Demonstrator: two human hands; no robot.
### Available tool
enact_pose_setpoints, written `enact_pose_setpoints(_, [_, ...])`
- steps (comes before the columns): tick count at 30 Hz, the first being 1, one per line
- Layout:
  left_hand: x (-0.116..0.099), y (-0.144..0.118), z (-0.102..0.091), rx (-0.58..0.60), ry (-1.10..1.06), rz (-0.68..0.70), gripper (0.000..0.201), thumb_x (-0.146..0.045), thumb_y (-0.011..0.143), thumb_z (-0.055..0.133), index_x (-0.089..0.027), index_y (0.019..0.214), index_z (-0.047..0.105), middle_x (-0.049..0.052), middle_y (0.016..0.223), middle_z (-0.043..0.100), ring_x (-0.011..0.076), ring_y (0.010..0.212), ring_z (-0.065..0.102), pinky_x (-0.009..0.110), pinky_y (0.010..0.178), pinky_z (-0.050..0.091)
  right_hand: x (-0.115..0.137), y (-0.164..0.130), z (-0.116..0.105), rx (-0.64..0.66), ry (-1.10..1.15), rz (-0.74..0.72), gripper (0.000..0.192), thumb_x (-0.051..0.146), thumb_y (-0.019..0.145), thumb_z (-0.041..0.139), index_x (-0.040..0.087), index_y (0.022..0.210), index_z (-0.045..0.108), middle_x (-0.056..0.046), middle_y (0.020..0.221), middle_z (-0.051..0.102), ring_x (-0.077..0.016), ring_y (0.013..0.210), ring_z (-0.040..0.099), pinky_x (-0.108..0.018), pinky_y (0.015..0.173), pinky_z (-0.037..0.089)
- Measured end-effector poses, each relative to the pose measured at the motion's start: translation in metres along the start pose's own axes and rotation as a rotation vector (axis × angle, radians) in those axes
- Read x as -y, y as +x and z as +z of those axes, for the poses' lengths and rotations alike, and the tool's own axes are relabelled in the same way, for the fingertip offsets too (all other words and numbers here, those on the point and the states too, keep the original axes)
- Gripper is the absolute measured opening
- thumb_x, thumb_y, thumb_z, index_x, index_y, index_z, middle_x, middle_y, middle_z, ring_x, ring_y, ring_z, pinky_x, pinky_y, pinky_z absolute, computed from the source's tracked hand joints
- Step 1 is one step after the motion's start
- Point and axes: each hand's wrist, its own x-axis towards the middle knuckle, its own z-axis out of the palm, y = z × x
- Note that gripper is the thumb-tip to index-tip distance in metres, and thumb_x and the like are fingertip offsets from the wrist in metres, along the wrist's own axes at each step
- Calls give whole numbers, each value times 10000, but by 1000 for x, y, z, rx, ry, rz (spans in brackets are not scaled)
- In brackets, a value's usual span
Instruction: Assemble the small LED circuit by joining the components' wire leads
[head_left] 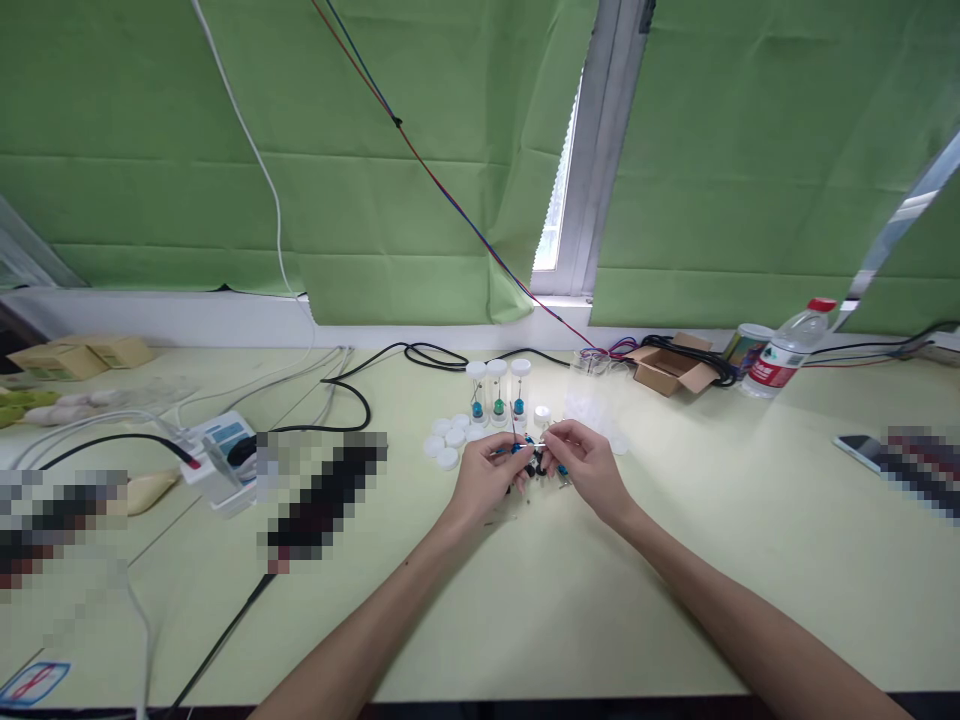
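Note:
Above the middle of the table, my left hand [481, 478] is closed in a pinch on a small blue piece [517, 449] with a thin dark stem standing up from it. My right hand [589, 462] pinches a thin, pale rod [535, 446] whose other end reaches the blue piece. Small dark and blue parts [564, 470] lie beneath and between my hands, partly hidden by the fingers. Just beyond stand three clear tubes with white caps, among them a tube with a green piece inside [498, 385]. Loose white caps [448, 459] lie left of my left hand.
An open cardboard box [670, 372] and a red-capped water bottle [784, 350] stand at the back right. A phone [857, 452] lies far right. On the left are a white power strip [221, 450] and a black cable [358, 392]. Clear plastic pieces [600, 410] lie behind my right hand.

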Motion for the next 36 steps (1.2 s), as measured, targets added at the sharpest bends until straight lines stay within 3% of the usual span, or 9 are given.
enact_pose_setpoints(6, [-4,-1,0,-28,-22,-46,314,-428,685,770,-153,798,670,-15,561,579,100,456,516,234,519,393,-3,0,-4,-12,-210,-215,161,361,880,640,212,935,666,-59,927,614,-179,770,620,-314,665,564])
enact_pose_setpoints(10, [-6,-2,1,-41,-44,-64,326,-438,664,781,-153,783,675,-19,543,572,97,448,505,233,515,385,-6,2,-6,-12,-241,-270,136,338,894,623,231,953,681,-61,944,603,-178,780,612,-307,653,566])
enact_pose_setpoints(19, [-6,-2,1,-21,-42,-51,306,-434,673,776,-160,761,673,-18,573,582,95,447,504,238,521,401,-1,0,-5,-19,-269,-224,161,329,902,608,212,817,678,-39,842,604,-154,600,635,-314,598,566])
enact_pose_setpoints(28, [3,1,0,-13,-10,-22,294,-429,698,758,-163,791,674,-23,543,569,103,437,510,238,509,404,2,-1,-4,-45,-263,-128,188,370,876,631,199,811,674,2,630,589,-150,524,573,-282,502,494])
enact_pose_setpoints(36, [3,0,-1,-6,53,42,298,-445,720,735,-161,789,671,-14,557,567,113,444,504,249,504,419,5,-1,-1,-35,-176,-23,290,479,828,668,195,771,656,-6,615,594,-150,474,552,-284,431,458])
